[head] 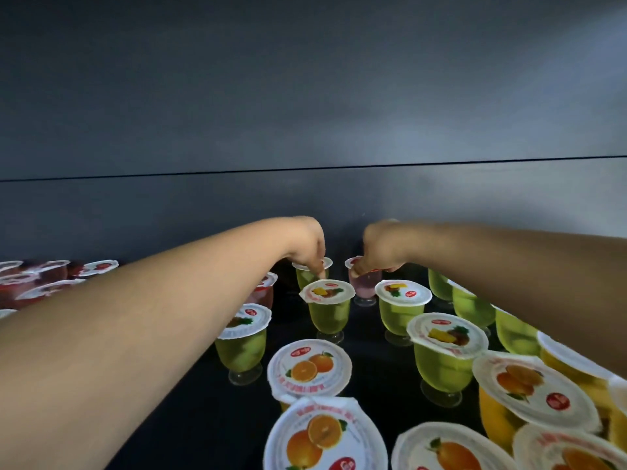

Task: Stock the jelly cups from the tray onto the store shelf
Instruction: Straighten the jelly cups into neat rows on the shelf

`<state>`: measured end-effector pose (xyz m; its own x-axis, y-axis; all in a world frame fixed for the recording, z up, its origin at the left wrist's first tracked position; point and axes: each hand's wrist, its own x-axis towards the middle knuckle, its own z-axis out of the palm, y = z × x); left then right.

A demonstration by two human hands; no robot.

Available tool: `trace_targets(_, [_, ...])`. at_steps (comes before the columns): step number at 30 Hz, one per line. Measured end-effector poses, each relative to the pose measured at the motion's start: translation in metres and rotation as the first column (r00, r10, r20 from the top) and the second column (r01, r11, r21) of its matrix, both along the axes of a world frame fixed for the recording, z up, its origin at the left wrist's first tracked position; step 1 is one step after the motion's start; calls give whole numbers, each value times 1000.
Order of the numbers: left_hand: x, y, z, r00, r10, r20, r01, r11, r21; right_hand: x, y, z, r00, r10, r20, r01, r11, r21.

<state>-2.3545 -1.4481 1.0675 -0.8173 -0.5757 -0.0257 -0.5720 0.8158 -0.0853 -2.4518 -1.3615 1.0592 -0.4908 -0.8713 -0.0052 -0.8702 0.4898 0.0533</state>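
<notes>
Head view: the left hand [307, 244] is pinched narrowly on the rim of a green jelly cup [310, 271] beneath its fingertips [318, 268]. A pink jelly cup [364, 284] is gripped by its lid under the right hand [381, 247], on the dark shelf [203, 385].

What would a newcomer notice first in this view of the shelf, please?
Two bare arms reach to the back of the dark shelf: the left hand pinches a green jelly cup and the right hand grips a pink jelly cup. Green cups stand mid-shelf, and orange-lidded cups crowd the near right.
</notes>
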Motion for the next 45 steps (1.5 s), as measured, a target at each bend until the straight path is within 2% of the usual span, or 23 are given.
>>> trace_targets(6, [20, 0, 18, 993, 22, -118, -10, 994, 107, 12, 9, 8, 998, 44, -47, -45, 999, -13])
trace_targets(10, [40, 2, 23, 997, 74, 22, -77, 988, 132, 23, 16, 16, 977, 182, 108, -172, 981, -91])
trace_targets(13, [51, 0, 16, 991, 104, 79, -109, 992, 63, 32, 19, 11, 948, 200, 249, -216, 976, 37])
trace_targets(15, [55, -1, 11, 988, 118, 97, -121, 992, 29, 36, 18, 8, 937, 201, 286, -224, 973, 51])
trace_targets(25, [68, -4, 4, 989, 128, 69, -129, 992, 8, 47, 19, 8, 936, 229, 269, -259, 963, 80])
trace_targets(29, [71, 4, 7, 997, 57, -46, -55, 997, 57, 53, 17, 4, 950, 256, 180, -265, 964, 32])
trace_targets(34, [70, 24, 12, 998, -62, -6, 62, 985, 164, 49, 25, 10, 961, 176, 215, -195, 979, 67])
trace_targets(36, [65, 30, 9, 996, -86, -25, 89, 981, 170, 45, 37, 18, 975, 136, 175, -148, 987, 60])
trace_targets(41, [47, 43, 1, 995, -98, -13, 98, 993, 67, 38, 62, 17, 980, -103, 173, 68, 978, 196])
trace_targets(45, [41, 40, -3, 995, -100, 19, 99, 995, 31, 35, 62, 5, 964, -109, 243, 94, 993, 75])
